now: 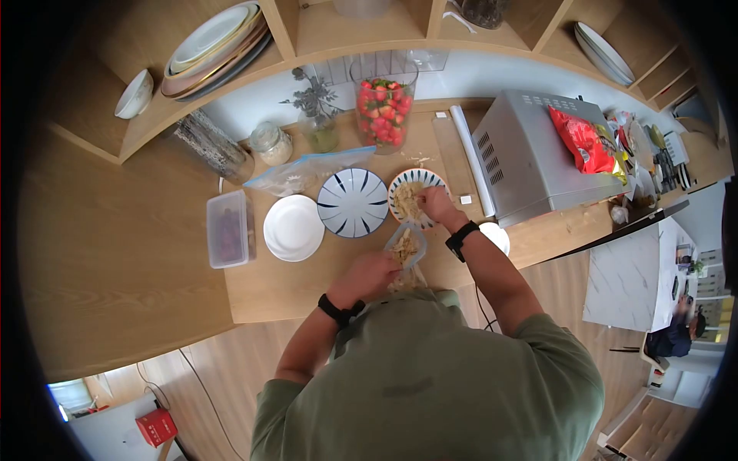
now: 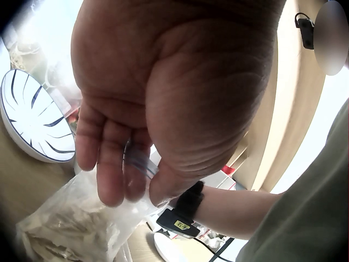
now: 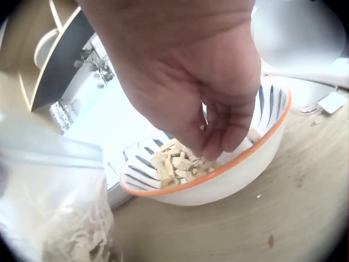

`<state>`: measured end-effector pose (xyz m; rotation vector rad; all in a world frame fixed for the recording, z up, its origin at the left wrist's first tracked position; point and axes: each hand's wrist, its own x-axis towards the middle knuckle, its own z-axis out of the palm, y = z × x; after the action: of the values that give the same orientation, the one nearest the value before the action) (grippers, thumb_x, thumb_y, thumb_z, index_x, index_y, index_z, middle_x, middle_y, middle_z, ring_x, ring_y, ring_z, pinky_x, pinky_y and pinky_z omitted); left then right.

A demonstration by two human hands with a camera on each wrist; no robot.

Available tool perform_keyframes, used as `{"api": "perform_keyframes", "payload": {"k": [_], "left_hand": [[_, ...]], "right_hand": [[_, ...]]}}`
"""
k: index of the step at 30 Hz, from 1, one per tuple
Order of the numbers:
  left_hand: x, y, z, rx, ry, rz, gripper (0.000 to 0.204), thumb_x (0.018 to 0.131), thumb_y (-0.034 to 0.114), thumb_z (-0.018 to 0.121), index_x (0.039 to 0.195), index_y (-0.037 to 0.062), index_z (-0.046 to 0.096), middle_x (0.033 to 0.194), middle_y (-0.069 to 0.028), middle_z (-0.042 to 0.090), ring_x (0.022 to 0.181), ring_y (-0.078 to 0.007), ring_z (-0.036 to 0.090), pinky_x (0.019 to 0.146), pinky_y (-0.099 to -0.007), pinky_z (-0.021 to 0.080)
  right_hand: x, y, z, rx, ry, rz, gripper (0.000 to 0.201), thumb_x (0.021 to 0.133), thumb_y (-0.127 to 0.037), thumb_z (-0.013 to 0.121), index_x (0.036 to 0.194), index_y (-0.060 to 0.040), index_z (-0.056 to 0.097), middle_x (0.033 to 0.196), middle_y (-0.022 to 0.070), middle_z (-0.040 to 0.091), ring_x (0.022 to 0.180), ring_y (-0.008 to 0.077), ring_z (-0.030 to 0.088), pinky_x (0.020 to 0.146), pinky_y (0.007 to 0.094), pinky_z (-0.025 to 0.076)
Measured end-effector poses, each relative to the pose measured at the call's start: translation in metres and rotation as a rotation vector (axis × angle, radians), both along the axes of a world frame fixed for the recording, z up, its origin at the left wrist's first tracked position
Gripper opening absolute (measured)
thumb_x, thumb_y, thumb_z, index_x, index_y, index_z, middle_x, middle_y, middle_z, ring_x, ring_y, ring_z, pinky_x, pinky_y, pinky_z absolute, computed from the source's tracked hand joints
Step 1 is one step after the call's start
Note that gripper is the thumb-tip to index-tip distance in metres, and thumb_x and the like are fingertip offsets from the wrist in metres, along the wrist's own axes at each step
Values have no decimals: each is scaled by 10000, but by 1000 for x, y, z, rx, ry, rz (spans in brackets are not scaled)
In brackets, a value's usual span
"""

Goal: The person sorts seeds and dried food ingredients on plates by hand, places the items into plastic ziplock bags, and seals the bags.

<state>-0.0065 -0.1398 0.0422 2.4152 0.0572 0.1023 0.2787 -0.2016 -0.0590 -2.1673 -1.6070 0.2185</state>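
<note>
My left hand (image 1: 374, 274) (image 2: 174, 93) pinches the rim of a clear zip bag (image 1: 406, 244) (image 2: 82, 218) between thumb and fingers. Pale dried pieces (image 2: 60, 234) lie inside the bag. My right hand (image 1: 438, 206) (image 3: 191, 82) reaches into an orange-rimmed bowl (image 3: 234, 177) with dark stripes, its fingertips bunched at the pale chopped pieces (image 3: 177, 164). Whether something is between those fingertips cannot be told. In the right wrist view the bag (image 3: 54, 191) stands beside the bowl.
Left of the bowl are a blue-striped plate (image 1: 353, 203), white plates (image 1: 294, 228) and a lidded plastic box (image 1: 230, 229). Behind stand a strawberry container (image 1: 383, 111), jars and a large zip bag (image 1: 307, 172). A steel appliance (image 1: 530, 161) is at the right.
</note>
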Motion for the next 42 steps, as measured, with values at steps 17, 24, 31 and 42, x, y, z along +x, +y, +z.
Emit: {"api": "perform_keyframes", "payload": {"k": [17, 24, 31, 42], "left_hand": [[6, -1, 9, -45, -11, 15, 102, 824, 156, 624, 859, 98, 699, 852, -84, 627, 819, -316, 619, 696, -434, 495], [2, 0, 10, -38, 18, -4, 114, 827, 138, 650, 911, 77, 698, 890, -106, 650, 840, -324, 626, 715, -416, 503], [4, 0, 17, -27, -22, 10, 103, 819, 130, 649, 896, 75, 689, 860, -103, 635, 813, -323, 620, 686, -427, 496], [-2, 1, 5, -29, -8, 25, 112, 810, 134, 645, 901, 78, 680, 842, -104, 618, 805, -325, 611, 672, -434, 490]], "right_hand": [[-69, -41, 111, -241, 434, 378, 179, 721, -20, 699, 899, -20, 705, 773, 140, 692, 705, 227, 676, 672, 318, 529], [-53, -23, 104, -212, 470, 181, 117, 724, -109, 693, 814, -36, 680, 779, 171, 673, 775, 329, 656, 708, 390, 523], [-23, 14, 17, 37, 45, -41, 354, 711, -158, 731, 1026, -17, 648, 902, 210, 653, 836, 383, 626, 777, 425, 523], [-9, 7, 3, 111, 174, -41, 85, 750, -82, 668, 813, -34, 698, 778, 180, 677, 711, 342, 663, 671, 396, 546]]}}
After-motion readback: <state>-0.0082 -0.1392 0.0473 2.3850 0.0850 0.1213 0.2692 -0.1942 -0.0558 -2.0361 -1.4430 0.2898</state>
